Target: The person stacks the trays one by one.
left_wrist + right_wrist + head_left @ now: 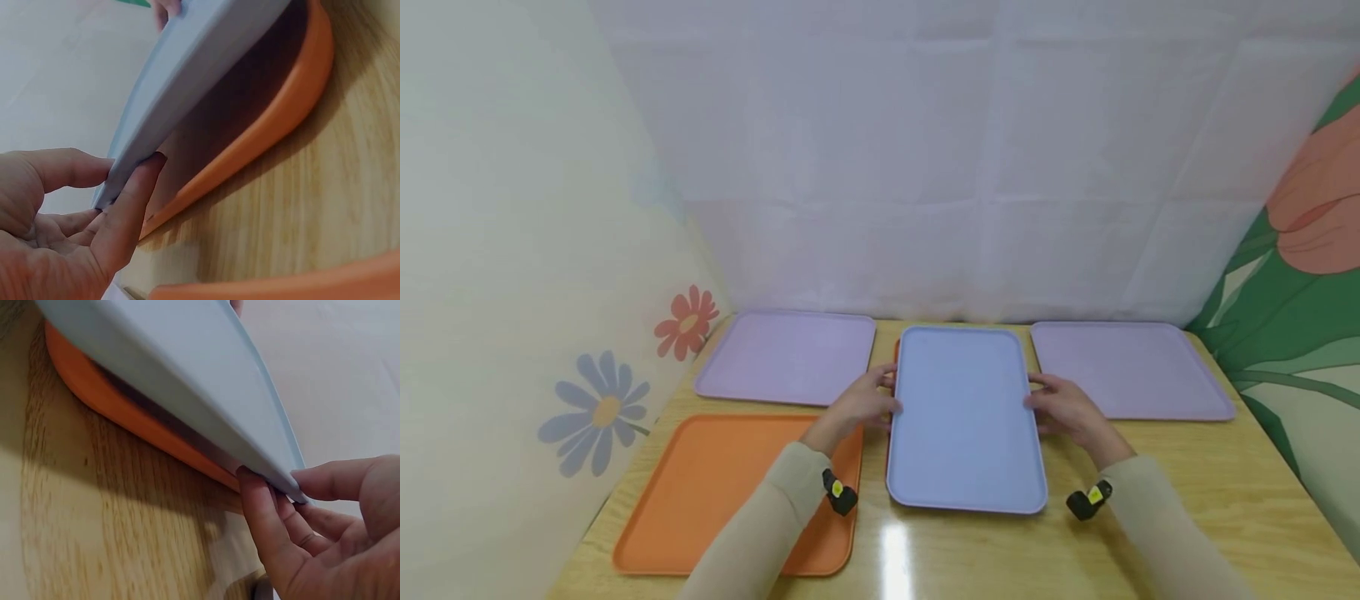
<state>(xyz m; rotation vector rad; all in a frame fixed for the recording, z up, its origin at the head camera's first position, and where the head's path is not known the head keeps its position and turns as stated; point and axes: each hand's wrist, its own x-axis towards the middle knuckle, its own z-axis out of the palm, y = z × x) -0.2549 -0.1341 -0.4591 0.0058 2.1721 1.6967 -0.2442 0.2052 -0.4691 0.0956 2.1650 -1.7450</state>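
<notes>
A light blue rectangular tray [966,417] is held level by both hands just above an orange tray [312,69], which lies beneath it on the wooden table. My left hand [863,402] pinches the blue tray's left long edge, thumb at the rim and fingers underneath. On the opposite edge, my right hand [1067,410] grips the same way. In the left wrist view a gap separates the blue tray [169,81] from the orange one. From the right wrist, the orange tray [125,419] again shows below; most of it is covered in the head view.
A second orange tray [722,492] lies at the front left, partly under the left forearm. Two lilac trays, a left one [793,354] and a right one [1131,367], sit along the table's back. White cloth [940,167] hangs behind the wooden table [970,558].
</notes>
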